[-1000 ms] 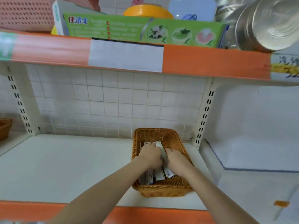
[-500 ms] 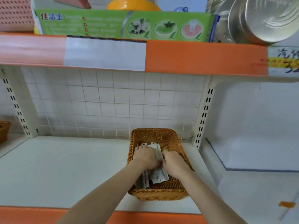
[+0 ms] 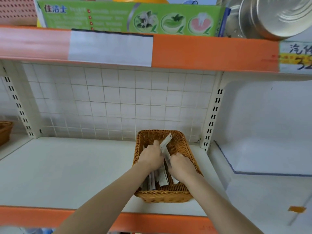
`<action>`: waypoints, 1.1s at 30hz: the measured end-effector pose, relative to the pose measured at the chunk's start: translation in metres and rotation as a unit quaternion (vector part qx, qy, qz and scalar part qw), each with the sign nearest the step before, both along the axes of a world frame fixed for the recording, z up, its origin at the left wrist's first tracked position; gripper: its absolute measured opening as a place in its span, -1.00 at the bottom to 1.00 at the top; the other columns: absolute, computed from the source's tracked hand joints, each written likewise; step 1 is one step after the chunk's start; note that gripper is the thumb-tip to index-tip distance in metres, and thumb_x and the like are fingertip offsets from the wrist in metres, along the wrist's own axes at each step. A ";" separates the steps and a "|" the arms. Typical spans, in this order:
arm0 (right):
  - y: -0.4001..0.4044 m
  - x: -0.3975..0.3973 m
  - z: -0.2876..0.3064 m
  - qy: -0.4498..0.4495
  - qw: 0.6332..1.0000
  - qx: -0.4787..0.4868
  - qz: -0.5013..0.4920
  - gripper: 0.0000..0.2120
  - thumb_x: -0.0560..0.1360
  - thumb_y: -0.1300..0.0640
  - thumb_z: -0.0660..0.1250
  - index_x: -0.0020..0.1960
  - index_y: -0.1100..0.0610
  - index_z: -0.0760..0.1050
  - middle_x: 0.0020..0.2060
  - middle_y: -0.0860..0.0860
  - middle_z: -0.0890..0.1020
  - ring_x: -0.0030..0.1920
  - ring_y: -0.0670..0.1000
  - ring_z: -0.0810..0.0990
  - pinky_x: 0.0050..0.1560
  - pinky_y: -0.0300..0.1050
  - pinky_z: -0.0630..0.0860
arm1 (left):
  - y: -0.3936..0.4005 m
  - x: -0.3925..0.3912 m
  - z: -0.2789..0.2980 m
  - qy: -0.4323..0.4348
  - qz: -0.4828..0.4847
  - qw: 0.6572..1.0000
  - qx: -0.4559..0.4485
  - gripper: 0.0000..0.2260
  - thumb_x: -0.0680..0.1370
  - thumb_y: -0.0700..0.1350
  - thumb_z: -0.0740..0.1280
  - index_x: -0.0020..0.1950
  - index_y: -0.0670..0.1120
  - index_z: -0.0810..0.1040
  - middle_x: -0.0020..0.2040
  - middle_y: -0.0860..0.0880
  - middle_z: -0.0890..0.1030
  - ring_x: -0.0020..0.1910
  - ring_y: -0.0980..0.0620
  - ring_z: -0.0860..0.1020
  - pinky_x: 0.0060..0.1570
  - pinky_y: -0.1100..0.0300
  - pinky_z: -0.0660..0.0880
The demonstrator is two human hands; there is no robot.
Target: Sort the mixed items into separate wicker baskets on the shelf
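White shelf (image 3: 67,169): wicker basket (image 3: 146,194), slim white packets (image 3: 162,177) inside.

A brown wicker basket (image 3: 179,146) sits on a white shelf (image 3: 67,169). Both hands are inside it. The left hand (image 3: 150,156) and the right hand (image 3: 181,164) are close together. Between them a long flat packet (image 3: 165,144) sticks up, tilted. More packets (image 3: 157,179) lie in the basket. Another basket (image 3: 5,131) is far left. Up top sit a green box (image 3: 128,17) and a shiny pot (image 3: 276,16).
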State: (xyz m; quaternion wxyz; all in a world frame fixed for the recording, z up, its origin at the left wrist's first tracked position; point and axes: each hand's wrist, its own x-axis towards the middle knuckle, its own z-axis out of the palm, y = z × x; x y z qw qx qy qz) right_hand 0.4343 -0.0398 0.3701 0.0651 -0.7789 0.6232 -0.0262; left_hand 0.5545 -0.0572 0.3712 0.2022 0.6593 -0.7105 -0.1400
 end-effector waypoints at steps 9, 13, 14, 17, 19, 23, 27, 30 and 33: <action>0.009 -0.003 0.009 0.007 0.992 -0.129 0.006 -0.75 0.62 0.21 0.10 0.26 0.20 0.37 0.00 0.11 0.65 -0.02 0.14 0.65 -0.25 -0.10 0.41 | 0.017 0.000 0.014 0.020 0.022 0.999 -0.030 -0.93 0.62 -0.19 0.13 0.08 -0.16 0.30 -0.07 -0.13 0.49 -0.13 -0.13 0.53 -0.25 0.08 0.43; 0.012 0.000 0.019 -0.041 0.988 -0.148 0.021 -0.72 0.62 0.19 0.11 0.31 0.22 0.32 -0.10 0.09 0.64 -0.23 0.10 0.59 -0.48 -0.15 0.25 | 0.035 0.015 0.025 0.027 0.050 0.997 -0.049 -0.93 0.63 -0.18 0.10 0.08 -0.15 0.26 -0.17 -0.11 0.50 -0.20 -0.12 0.53 -0.24 0.01 0.50; 0.015 0.005 0.024 -0.062 0.988 -0.139 0.024 -0.71 0.63 0.16 0.11 0.32 0.22 0.31 -0.12 0.08 0.63 -0.26 0.08 0.54 -0.49 -0.16 0.23 | 0.040 0.021 0.026 0.021 0.064 0.997 -0.045 -0.90 0.63 -0.17 0.09 0.12 -0.15 0.26 -0.16 -0.11 0.52 -0.19 -0.14 0.55 -0.21 -0.01 0.53; 0.026 0.027 0.036 -0.118 0.988 -0.090 0.045 -0.70 0.64 0.09 0.06 0.31 0.22 0.26 -0.11 0.08 0.56 -0.22 0.09 0.49 -0.41 -0.12 0.31 | 0.054 0.041 0.029 0.021 0.098 0.994 -0.036 -0.87 0.63 -0.16 0.08 0.15 -0.16 0.24 -0.09 -0.15 0.56 -0.15 -0.16 0.56 -0.20 -0.03 0.53; 0.036 0.046 0.041 -0.138 0.987 -0.058 0.066 -0.70 0.65 0.08 0.05 0.30 0.23 0.23 -0.01 0.13 0.57 -0.15 0.13 0.50 -0.28 -0.08 0.35 | 0.065 0.056 0.031 0.013 0.118 0.992 -0.034 -0.93 0.62 -0.17 0.07 0.07 -0.14 0.22 -0.13 -0.14 0.52 -0.20 -0.15 0.50 -0.27 0.01 0.42; 0.054 0.090 0.046 -0.178 0.980 -0.024 0.080 -0.69 0.62 0.09 0.07 0.29 0.25 0.24 0.07 0.18 0.56 -0.05 0.17 0.53 -0.22 -0.05 0.36 | 0.089 0.099 0.031 -0.004 0.154 0.988 -0.021 -0.97 0.61 -0.23 0.05 0.04 -0.15 0.22 -0.10 -0.20 0.51 -0.23 -0.14 0.43 -0.29 0.05 0.30; 0.074 0.144 0.043 -0.180 0.980 -0.001 0.089 -0.66 0.60 0.10 0.11 0.29 0.26 0.25 0.05 0.19 0.54 0.06 0.22 0.55 -0.25 -0.06 0.36 | 0.119 0.155 0.030 -0.022 0.176 0.984 -0.010 -0.91 0.62 -0.21 0.05 0.08 -0.20 0.27 0.03 -0.26 0.55 -0.10 -0.23 0.49 -0.23 0.05 0.30; 0.100 0.189 0.037 -0.183 0.978 0.029 0.092 -0.70 0.59 0.11 0.11 0.26 0.25 0.25 0.10 0.21 0.54 0.03 0.22 0.54 -0.21 -0.07 0.35 | 0.148 0.204 0.026 -0.033 0.181 0.983 -0.003 -0.93 0.62 -0.19 0.05 0.05 -0.18 0.25 0.03 -0.27 0.55 -0.05 -0.27 0.52 -0.23 0.04 0.31; 0.123 0.235 0.032 -0.183 0.978 0.041 0.094 -0.75 0.59 0.12 0.10 0.19 0.24 0.26 0.10 0.22 0.54 0.04 0.23 0.54 -0.18 -0.07 0.34 | 0.176 0.253 0.021 -0.036 0.183 0.982 -0.005 -0.93 0.63 -0.17 0.06 0.02 -0.16 0.22 0.01 -0.27 0.55 -0.05 -0.28 0.53 -0.23 0.04 0.32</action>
